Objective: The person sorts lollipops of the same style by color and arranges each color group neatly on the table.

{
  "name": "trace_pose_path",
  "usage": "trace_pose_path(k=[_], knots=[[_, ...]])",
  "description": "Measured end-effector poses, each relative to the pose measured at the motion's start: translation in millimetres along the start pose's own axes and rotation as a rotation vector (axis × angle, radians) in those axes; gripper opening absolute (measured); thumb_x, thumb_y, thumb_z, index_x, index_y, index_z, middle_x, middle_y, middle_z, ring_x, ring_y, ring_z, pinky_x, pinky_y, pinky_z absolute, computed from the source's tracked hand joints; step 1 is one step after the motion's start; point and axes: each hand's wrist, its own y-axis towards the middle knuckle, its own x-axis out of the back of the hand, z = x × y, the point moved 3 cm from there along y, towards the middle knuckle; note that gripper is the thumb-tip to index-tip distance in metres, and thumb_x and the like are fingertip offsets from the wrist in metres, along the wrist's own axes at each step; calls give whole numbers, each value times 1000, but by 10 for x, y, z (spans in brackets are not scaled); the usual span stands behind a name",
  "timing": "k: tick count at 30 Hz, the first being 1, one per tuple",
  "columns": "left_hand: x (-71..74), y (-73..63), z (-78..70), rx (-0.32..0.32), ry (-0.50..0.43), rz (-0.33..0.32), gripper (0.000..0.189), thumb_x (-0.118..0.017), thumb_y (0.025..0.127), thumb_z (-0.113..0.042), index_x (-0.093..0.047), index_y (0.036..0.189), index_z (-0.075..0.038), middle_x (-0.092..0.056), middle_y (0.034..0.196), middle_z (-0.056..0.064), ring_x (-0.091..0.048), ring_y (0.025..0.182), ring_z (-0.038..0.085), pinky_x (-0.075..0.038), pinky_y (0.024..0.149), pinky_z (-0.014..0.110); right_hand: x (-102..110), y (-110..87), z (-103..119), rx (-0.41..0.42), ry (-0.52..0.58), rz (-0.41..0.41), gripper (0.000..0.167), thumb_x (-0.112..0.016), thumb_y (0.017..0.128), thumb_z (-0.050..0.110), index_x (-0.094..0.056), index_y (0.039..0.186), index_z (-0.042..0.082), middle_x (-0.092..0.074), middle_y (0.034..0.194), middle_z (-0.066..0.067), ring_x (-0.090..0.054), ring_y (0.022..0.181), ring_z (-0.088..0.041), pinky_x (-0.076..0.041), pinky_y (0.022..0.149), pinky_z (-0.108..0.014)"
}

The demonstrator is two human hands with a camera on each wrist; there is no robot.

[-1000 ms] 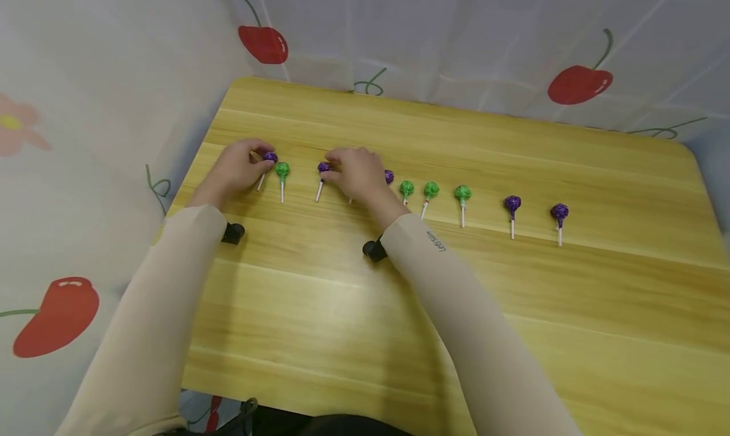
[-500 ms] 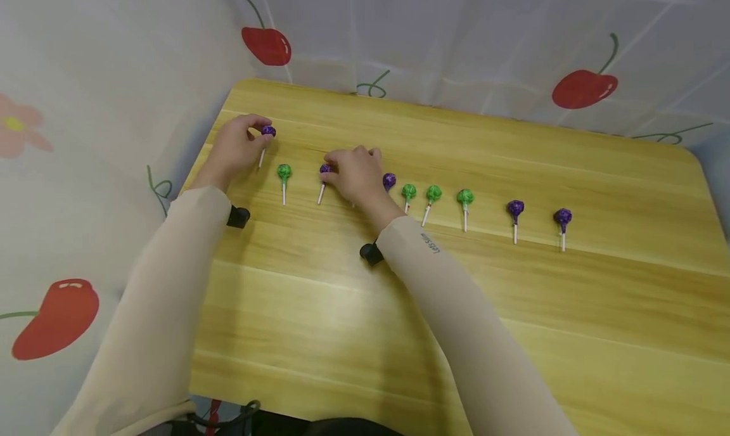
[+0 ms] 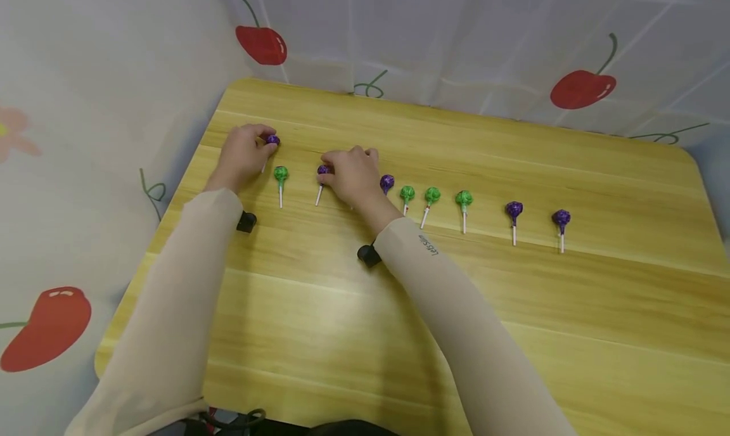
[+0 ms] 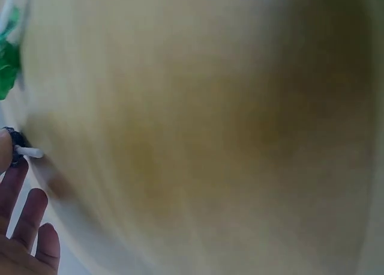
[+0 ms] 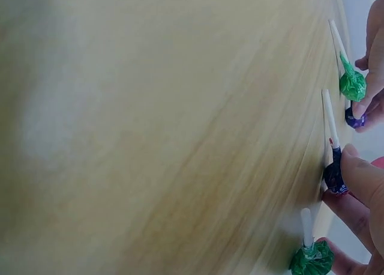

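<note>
In the head view my left hand [image 3: 242,156] pinches a purple-wrapped lollipop [image 3: 273,140] by its head, behind a green lollipop [image 3: 281,173] on the table. The left wrist view shows this purple lollipop [image 4: 18,148] between thumb and fingers, its white stick jutting out. My right hand [image 3: 355,175] pinches another purple lollipop [image 3: 323,170] with thumb and forefinger; its stick lies on the wood. In the right wrist view a green lollipop [image 5: 312,258] sits by the other fingers of that hand, which mostly hide it from the head view.
Rightward along the wooden table [image 3: 456,328] runs a row of lollipops: a purple one [image 3: 387,182], green ones [image 3: 432,195], then two purple ones [image 3: 514,210]. Cherry-printed curtains [image 3: 456,43] border the back and left edges. Black wrist devices [image 3: 369,256] hang under both sleeves.
My left hand has carried its purple lollipop from beside the green one toward the back of the table, then slightly nearer and to the right. The right hand stays nearly still.
</note>
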Motion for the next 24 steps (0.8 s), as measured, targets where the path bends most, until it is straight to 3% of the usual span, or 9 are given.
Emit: trace_pose_path(k=[8,16,24], knots=[[-35,-76,8,6,-1,-26,41,-53,103,-20,-54,141,-6,-57,138,18,-47,114,32,-42,100,46,10,-13,7,18,-1,-7,36,-64,93,46,-69,125,31,-68,129,10,-52,115,-24,-28,110,-48],[-54,-66,-9,13,6,-22,42,-52,104,-22,-53,142,-7,-54,142,19,-44,125,35,-39,108,49,116,66,-53,22,101,-92,34,-69,91,43,-72,121,28,-74,113,10,-55,114,-22,-32,108,-46],[-92,-77,-14,17,1,-13,43,-51,104,-24,-51,144,-8,-54,143,17,-44,127,35,-38,110,49,124,156,-150,-22,110,-86,36,-68,92,41,-70,125,26,-72,119,9,-56,115,-20,-32,107,-44]])
